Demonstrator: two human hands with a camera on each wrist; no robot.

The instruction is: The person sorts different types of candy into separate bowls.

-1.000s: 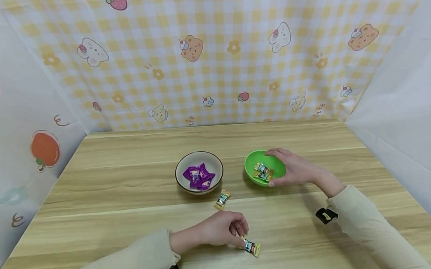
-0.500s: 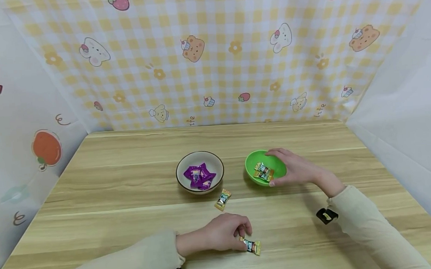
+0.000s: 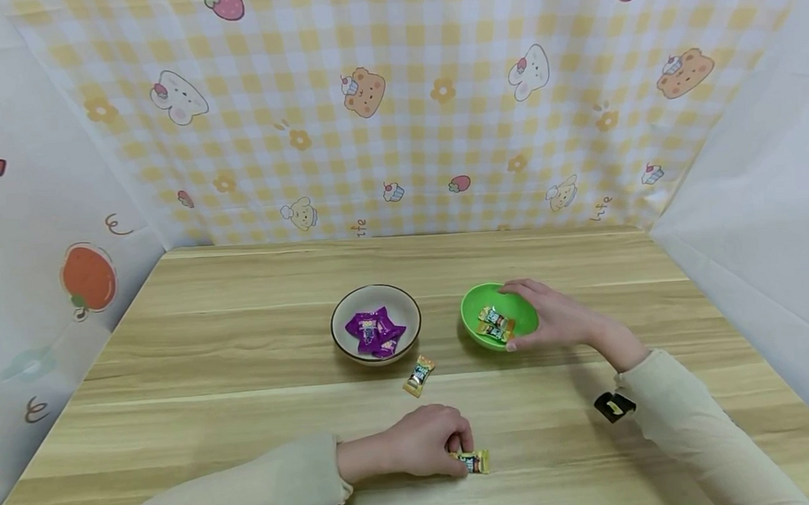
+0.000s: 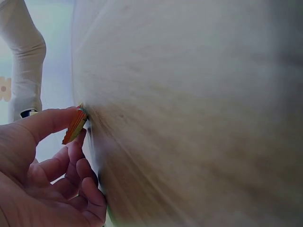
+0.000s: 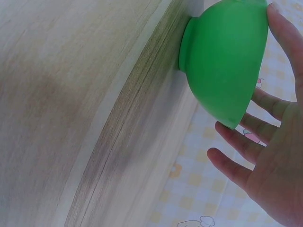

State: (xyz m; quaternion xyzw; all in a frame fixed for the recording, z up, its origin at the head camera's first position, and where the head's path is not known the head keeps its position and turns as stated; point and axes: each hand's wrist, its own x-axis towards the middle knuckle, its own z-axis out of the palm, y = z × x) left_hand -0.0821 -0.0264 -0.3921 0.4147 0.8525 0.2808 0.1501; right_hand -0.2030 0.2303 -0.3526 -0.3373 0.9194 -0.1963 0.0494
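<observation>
My left hand (image 3: 431,442) is low over the front of the table. Its thumb and fingertips pinch a yellow-wrapped candy (image 3: 476,461) at one end; the wrapper's orange edge shows beside the thumb in the left wrist view. My right hand (image 3: 552,317) holds the green bowl (image 5: 225,61) by its right side, thumb at the near rim and fingers at the far rim. Inside that bowl lie yellow-wrapped candies (image 3: 495,325). Another yellow candy (image 3: 419,375) lies on the table between my left hand and the white bowl.
A white bowl (image 3: 408,321) with a dark rim stands left of the green one, holding several purple-wrapped candies (image 3: 376,332). The wooden table (image 3: 243,314) reaches back to a checked yellow cloth (image 3: 412,130). White cloth hangs on both sides.
My left hand has shifted slightly right and closed in on the yellow candy, which has turned to lie more level. My right hand has stayed at the green bowl.
</observation>
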